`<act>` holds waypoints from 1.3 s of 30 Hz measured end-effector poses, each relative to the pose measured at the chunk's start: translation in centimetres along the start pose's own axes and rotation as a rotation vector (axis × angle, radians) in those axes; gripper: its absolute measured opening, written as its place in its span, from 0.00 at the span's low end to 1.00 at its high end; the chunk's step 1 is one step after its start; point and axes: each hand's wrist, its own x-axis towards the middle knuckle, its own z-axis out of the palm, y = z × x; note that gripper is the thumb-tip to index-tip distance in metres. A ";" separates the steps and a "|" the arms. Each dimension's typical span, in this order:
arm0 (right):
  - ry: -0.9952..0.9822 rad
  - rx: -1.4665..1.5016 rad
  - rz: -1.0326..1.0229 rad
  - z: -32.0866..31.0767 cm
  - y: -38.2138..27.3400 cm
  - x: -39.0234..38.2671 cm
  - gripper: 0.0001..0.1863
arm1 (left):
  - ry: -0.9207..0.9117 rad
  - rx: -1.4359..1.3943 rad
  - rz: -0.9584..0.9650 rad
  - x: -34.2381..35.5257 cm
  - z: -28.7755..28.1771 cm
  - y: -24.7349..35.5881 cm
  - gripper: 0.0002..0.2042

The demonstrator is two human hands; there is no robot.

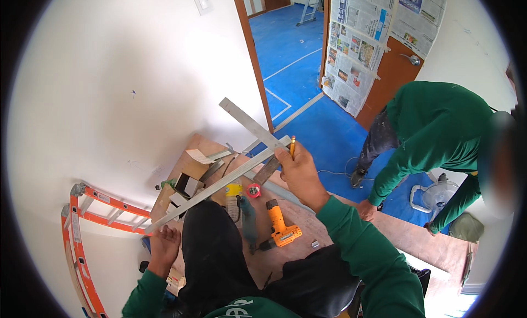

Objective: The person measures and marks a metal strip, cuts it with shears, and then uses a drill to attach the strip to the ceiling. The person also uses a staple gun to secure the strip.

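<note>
we hold a long pale metal strip (219, 182) slantwise in front of us, its middle passing over our left knee (211, 224) and its upper end toward the doorway. our right hand (302, 172) is closed near that upper end, thumb and fingers pinching a flat metal square (250, 123) where it meets the strip; a yellow pencil (292, 146) stands up between the same fingers. our left hand (164, 246) is curled at the strip's lower end; we cannot tell whether it grips or only props it.

beyond the strip, on the plywood board (324, 241), we have a few containers. a brown cardboard box (193, 167) sits near the wall with a pale flap raised, and what it holds is hidden from us. just beside it a smaller carton (178, 199) shows a dark opening and white flaps; we cannot make out anything inside. close to our knee is a plastic bottle (233, 193), yellow above and clear below, its contents too unclear to tell.

next to the bottle lie a red tape measure (253, 190), a teal power tool (247, 219) and an orange drill (282, 227). on our right a co-worker in a green top (439, 120) bends low, one hand (368, 211) by the board's edge, near a white fan (436, 196).
</note>
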 end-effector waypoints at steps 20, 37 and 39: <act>-0.161 -0.082 -0.320 -1.5 -5.2 -2.5 0.19 | -1.231 1.598 0.783 -0.1 38.2 -11.4 0.52; 0.056 0.042 -0.170 1.5 -3.1 -1.7 0.16 | -0.692 1.743 1.448 -4.3 36.2 -15.2 0.46; 0.074 0.057 -0.162 1.6 -2.9 -1.9 0.16 | -0.741 1.651 1.490 -4.0 35.9 -15.4 0.48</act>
